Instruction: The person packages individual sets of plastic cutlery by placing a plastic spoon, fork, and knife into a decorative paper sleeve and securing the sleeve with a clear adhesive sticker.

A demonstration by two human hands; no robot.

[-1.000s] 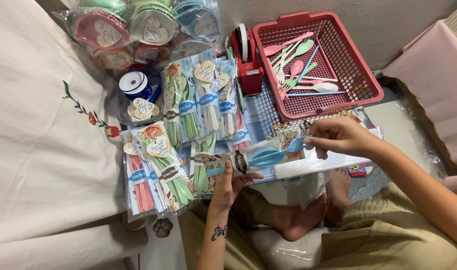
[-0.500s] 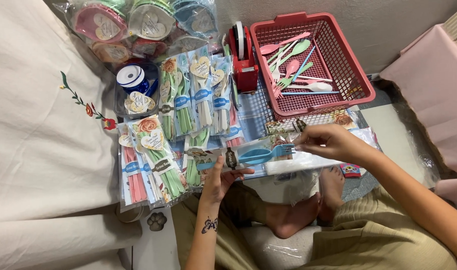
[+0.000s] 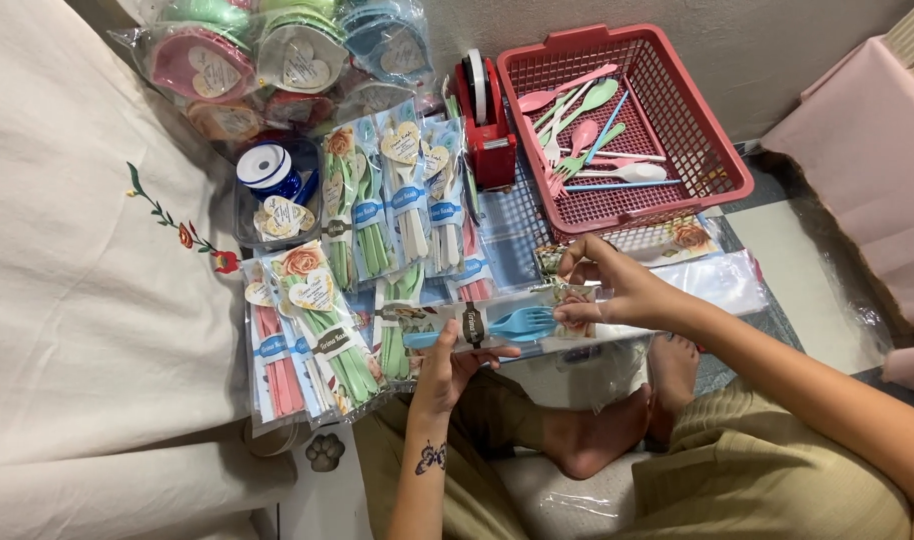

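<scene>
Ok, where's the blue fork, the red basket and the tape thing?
blue fork [image 3: 522, 322], head view, on its tines.
red basket [image 3: 734, 187], head view, on its right rim.
red tape dispenser [image 3: 494, 150], head view, on its body.

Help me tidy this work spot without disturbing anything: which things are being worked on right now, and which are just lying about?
In hand:
- blue cutlery set, on a floral card with a dark band
- left hand holding it from below
- right hand at the fork end
- clear sleeves beside the right hand

Lying about:
- red basket of loose cutlery
- red tape dispenser
- blue ribbon spool
- finished packs
</scene>
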